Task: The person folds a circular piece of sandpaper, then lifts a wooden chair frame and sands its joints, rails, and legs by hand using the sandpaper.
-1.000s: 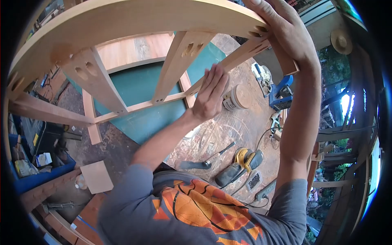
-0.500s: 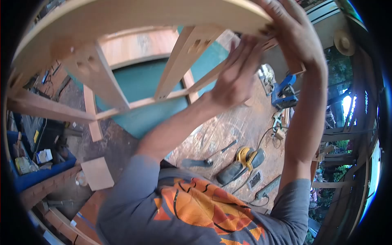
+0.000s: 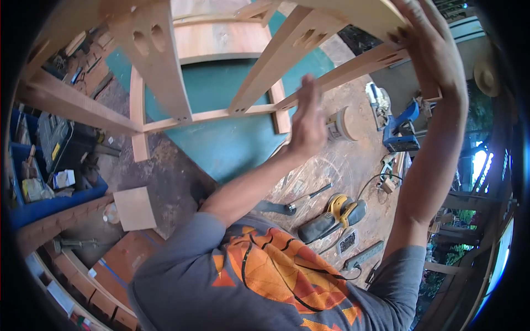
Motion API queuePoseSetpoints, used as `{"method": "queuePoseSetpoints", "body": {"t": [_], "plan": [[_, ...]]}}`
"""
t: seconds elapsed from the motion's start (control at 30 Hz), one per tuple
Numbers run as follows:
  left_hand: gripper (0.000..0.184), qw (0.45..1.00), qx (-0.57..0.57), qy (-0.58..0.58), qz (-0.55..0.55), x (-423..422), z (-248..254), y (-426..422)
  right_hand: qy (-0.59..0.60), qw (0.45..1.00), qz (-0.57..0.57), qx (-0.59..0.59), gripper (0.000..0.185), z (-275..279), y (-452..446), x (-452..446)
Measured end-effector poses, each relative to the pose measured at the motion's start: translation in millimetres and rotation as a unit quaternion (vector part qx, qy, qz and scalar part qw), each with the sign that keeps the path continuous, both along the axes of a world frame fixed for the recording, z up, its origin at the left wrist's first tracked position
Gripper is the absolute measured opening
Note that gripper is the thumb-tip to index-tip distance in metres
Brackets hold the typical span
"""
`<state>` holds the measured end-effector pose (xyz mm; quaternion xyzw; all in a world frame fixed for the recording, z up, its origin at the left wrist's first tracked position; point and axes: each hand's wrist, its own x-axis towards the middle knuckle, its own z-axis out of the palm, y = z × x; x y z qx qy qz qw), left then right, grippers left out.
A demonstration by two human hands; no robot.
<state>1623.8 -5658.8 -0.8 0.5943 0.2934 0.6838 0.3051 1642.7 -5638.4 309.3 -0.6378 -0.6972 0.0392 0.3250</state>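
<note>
A pale wooden frame fills the upper view, with a curved rail (image 3: 364, 19), a thin lower rail (image 3: 212, 115) and several slats (image 3: 281, 60) with pocket holes. At the curved rail's right end, my right hand (image 3: 433, 47) grips the wood, fingers over its edge. My left hand (image 3: 309, 127) is raised beside the right-hand slat (image 3: 353, 70). Motion smears its fingers, and whether they touch the slat or hold anything is unclear. Behind the slats, another curved wooden piece (image 3: 221, 41) lies over a green sheet (image 3: 215, 149).
On the worn workbench are a yellow-and-black sander (image 3: 337, 215), a dark-handled tool (image 3: 276, 207), a tub (image 3: 343, 124), a blue clamp-like tool (image 3: 402, 128), a small box of dark bits (image 3: 348, 241) and a power strip (image 3: 364, 255). A blue bin (image 3: 61, 201) and square board (image 3: 135, 208) are left.
My left hand has come down and slightly left, away from the curved rail. My right hand stays on the rail's end. The whole view has shifted, showing more of the slats.
</note>
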Motion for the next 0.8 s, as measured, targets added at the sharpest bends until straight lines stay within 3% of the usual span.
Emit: {"method": "queuePoseSetpoints", "body": {"t": [0.07, 0.13, 0.17, 0.2, 0.3, 0.37, 0.4, 0.47, 0.53, 0.6, 0.63, 0.7, 0.77, 0.8], "plan": [[0.069, 1.000, 0.002, 0.005, -0.004, -3, -7, 7, -0.059, 0.998, 0.009, 0.014, 0.095, 0, 1, 9], [0.067, 0.998, -0.004, 0.058, 0.016, -3, -63, 11, -0.156, 0.983, -0.049, 0.079, 0.095, -10, 7, 9], [0.066, 0.992, -0.094, 0.086, 0.013, -5, -85, 7, -0.171, 0.981, -0.059, 0.074, 0.096, -8, 6, 9], [0.073, 0.988, -0.109, 0.112, 0.010, -3, -110, 7, -0.177, 0.980, -0.062, 0.070, 0.096, -7, 8, 12], [0.073, 0.982, -0.167, 0.089, -0.003, 4, -81, 4, -0.109, 0.990, -0.086, 0.031, 0.098, -1, 25, 38], [0.071, 0.997, -0.072, 0.021, 0.001, -1, -24, -3, -0.053, 0.999, 0.000, -0.001, 0.099, 8, 0, 9], [0.071, 0.997, -0.079, 0.023, -0.001, -2, -14, -3, -0.064, 0.998, -0.019, 0.015, 0.099, 1, 2, 11], [0.071, 0.999, 0.031, 0.016, 0.026, -1, -4, 1, -0.076, 0.996, -0.040, 0.015, 0.099, -4, 5, 17], [0.065, 0.993, -0.109, 0.037, -0.007, -6, -55, 11, -0.075, 0.996, -0.041, 0.021, 0.100, 4, 12, 26], [0.060, 0.974, -0.098, 0.185, 0.082, -17, -98, 13, -0.099, 0.993, -0.036, 0.044, 0.101, -2, 18, 37], [0.060, 0.975, -0.088, 0.184, 0.087, -25, -91, 19, -0.010, 0.996, 0.083, 0.021, 0.102, -1, 18, 46], [0.058, 0.935, -0.169, 0.310, 0.039, -40, -82, 10, 0.197, 0.930, 0.300, -0.082, 0.105, 2, 20, 64], [0.056, 0.939, -0.170, 0.299, 0.029, -44, -78, 16, 0.035, 0.999, 0.025, -0.007, 0.105, 8, -12, 0], [0.055, 0.943, -0.178, 0.282, 0.019, -45, -73, 17, 0.029, 0.999, 0.020, -0.017, 0.106, 10, -14, -1]]}}
